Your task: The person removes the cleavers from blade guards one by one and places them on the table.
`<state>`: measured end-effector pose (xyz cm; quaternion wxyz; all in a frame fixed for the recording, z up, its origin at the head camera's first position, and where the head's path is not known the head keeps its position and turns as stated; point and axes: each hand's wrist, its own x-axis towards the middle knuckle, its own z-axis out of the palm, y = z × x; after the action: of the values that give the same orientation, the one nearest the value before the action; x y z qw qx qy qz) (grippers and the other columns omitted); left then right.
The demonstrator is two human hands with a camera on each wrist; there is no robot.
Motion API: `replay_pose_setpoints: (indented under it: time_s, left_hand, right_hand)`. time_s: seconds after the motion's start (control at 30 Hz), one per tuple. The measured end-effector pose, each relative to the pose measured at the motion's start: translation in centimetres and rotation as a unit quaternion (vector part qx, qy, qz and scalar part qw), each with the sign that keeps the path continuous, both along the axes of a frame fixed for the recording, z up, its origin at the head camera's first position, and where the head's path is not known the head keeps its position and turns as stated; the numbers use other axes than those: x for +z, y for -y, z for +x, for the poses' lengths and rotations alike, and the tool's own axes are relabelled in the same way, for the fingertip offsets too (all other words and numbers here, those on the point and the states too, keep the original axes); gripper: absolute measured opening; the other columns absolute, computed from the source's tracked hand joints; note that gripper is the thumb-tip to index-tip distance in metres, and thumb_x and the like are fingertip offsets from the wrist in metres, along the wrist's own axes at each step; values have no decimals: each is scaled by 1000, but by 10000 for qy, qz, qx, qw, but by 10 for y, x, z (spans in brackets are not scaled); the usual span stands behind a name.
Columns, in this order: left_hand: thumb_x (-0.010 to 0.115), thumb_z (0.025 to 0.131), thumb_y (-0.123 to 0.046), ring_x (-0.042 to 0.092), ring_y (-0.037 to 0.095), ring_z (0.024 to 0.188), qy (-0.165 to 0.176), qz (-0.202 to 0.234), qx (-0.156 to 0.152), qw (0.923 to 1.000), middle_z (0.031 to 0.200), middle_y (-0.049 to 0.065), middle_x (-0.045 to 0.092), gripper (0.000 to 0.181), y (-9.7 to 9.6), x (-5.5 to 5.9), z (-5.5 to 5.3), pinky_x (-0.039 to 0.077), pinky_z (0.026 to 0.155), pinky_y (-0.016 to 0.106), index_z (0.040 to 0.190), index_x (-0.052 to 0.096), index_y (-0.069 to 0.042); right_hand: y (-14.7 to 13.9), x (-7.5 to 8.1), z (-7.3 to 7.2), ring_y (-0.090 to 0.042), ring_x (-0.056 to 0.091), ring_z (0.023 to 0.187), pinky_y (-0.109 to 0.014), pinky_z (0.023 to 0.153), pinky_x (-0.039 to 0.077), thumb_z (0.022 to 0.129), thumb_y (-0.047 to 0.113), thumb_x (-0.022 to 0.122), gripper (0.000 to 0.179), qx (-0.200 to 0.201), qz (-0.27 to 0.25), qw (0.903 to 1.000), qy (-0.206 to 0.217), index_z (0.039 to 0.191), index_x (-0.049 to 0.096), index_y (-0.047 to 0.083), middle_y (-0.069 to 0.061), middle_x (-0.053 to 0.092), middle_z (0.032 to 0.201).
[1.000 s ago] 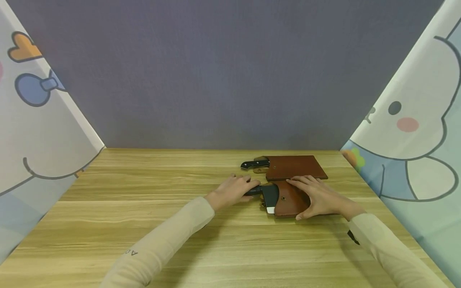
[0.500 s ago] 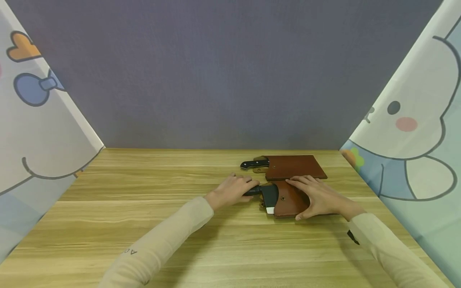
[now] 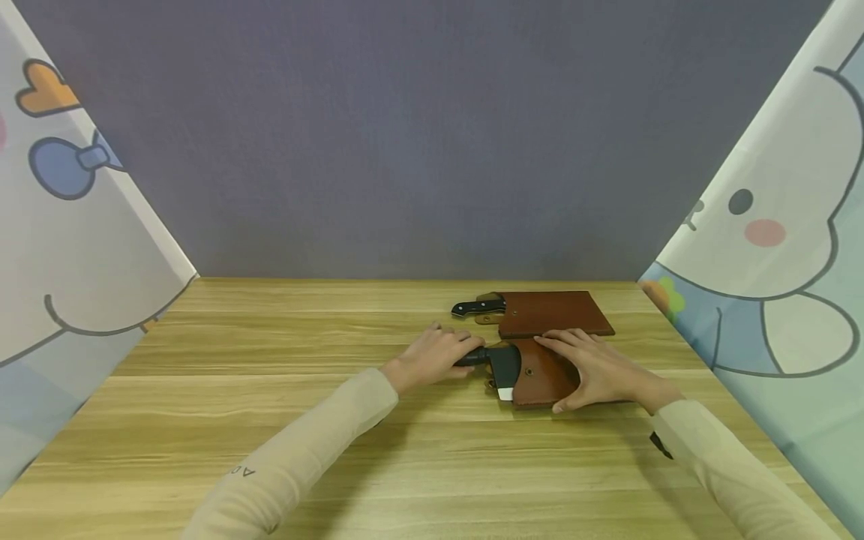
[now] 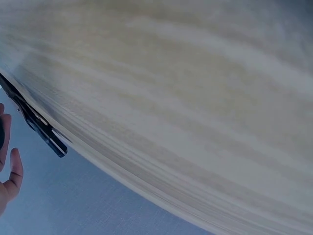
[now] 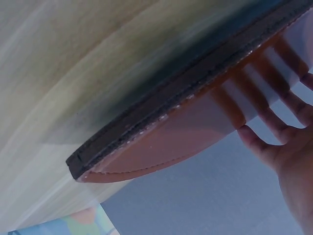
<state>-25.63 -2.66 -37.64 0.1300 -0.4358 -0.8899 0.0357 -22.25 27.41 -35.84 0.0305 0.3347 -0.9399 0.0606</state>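
Note:
In the head view my left hand [image 3: 435, 357] grips the black handle [image 3: 472, 358] of a cleaver. Most of its blade [image 3: 505, 367], dark with a bright strip at the near corner, is hidden inside a brown leather sheath [image 3: 540, 379]; a short stretch shows at the sheath's mouth. Across the sheath lies my right hand [image 3: 597, 369], fingers spread, thumb by the near edge. Its fingertips [image 5: 243, 128] touch the sheath's glossy top face in the right wrist view. Only some fingers [image 4: 14, 174] of the left hand appear in the left wrist view.
Just behind lies a second brown sheath [image 3: 556, 313] with a black riveted knife handle [image 3: 479, 307] sticking out to the left. Both sit on a wood-grain table [image 3: 283, 405]. A grey panel [image 3: 418, 150] rises at the back, with cartoon-printed cloths at both sides.
The cleaver, its sheath and my left hand have shifted very slightly to the left. Both hands keep the same hold, and the rear sheath has not moved.

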Motion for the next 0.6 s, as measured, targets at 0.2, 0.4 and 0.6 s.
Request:
replay_pose_setpoints:
  time_s: [0.2,0.4,0.6]
  left_hand:
    - [58,85,-45,64,15,86,-111,115,-88,9998,109,-3,65,50,1,-1,0,47,75,32,128,47,-23]
    - [60,84,-44,64,13,79,-323,298,-269,9987,103,-4,66,48,2,-3,-2,47,70,31,126,50,-21]
    - [60,84,-43,63,12,77,-393,362,-286,9982,101,-4,67,47,2,-4,-2,47,71,31,124,51,-21]
  right_hand:
    - [1,1,1,-35,38,124,-63,88,37,55,70,70,109,-45,35,10000,29,141,35,14,-13,39,140]
    - [1,-1,3,-36,37,124,-64,88,37,56,68,72,108,-33,-4,10000,48,142,34,14,-14,38,140]
    - [0,-2,3,-35,38,124,-63,87,38,55,68,72,108,-7,-39,10000,-31,142,34,15,-14,38,140]
